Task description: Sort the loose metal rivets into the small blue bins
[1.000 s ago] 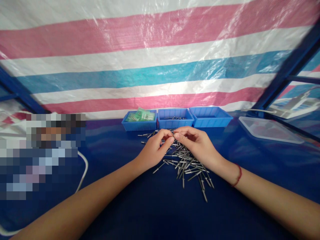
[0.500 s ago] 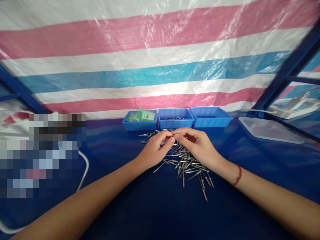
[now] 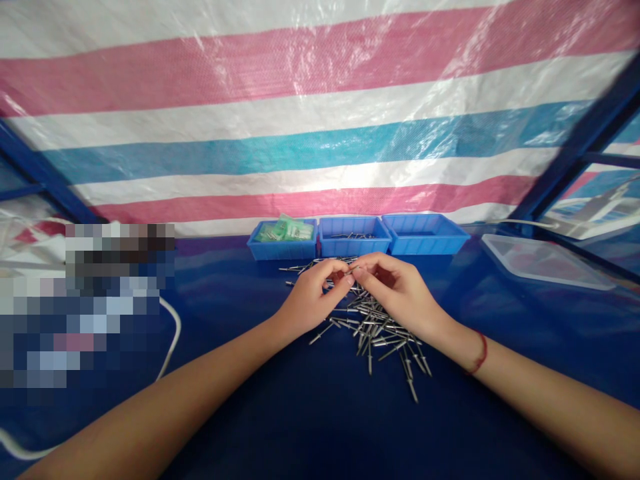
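Both hands meet at centre frame above the pile of rivets [image 3: 373,327] on the blue surface [image 3: 320,413]. The left hand [image 3: 313,297] and right hand [image 3: 395,287] have their fingers pinched together on one small rivet [image 3: 351,270] between them. Most of the pile remains loose on the surface. Of the three blue bins at the back, the middle bin [image 3: 355,237] holds only a few metal pieces, the left bin [image 3: 283,240] green-wrapped items, and the right bin [image 3: 425,233] shows nothing inside. Judged early in the work.
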`<action>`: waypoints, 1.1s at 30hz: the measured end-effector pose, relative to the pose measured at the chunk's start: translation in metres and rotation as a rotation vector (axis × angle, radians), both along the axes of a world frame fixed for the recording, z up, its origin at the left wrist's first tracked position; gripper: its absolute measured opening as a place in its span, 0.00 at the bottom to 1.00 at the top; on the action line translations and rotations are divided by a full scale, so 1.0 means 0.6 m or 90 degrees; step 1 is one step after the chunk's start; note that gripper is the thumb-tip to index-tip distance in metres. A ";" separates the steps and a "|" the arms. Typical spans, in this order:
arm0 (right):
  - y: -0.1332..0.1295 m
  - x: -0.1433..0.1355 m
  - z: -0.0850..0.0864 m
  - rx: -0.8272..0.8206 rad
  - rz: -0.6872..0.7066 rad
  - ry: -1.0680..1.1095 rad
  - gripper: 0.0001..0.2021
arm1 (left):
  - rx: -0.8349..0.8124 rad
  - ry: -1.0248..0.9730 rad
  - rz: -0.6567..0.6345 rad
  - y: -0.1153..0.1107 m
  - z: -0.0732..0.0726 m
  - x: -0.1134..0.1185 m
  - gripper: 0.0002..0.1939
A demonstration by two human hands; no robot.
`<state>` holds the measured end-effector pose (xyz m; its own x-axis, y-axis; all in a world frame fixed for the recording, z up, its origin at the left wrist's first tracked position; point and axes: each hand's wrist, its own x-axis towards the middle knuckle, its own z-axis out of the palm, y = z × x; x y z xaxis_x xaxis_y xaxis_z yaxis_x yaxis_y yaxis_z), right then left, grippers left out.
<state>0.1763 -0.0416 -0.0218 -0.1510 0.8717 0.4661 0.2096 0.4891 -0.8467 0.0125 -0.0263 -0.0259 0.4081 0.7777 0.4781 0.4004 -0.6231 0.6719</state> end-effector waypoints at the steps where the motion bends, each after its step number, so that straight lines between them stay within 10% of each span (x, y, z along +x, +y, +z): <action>1: 0.001 0.001 -0.001 0.003 -0.005 -0.008 0.08 | 0.000 -0.009 0.006 0.000 0.000 -0.001 0.04; 33: 0.012 0.019 0.012 0.122 -0.065 -0.223 0.13 | 0.057 -0.031 0.062 0.003 -0.004 -0.001 0.08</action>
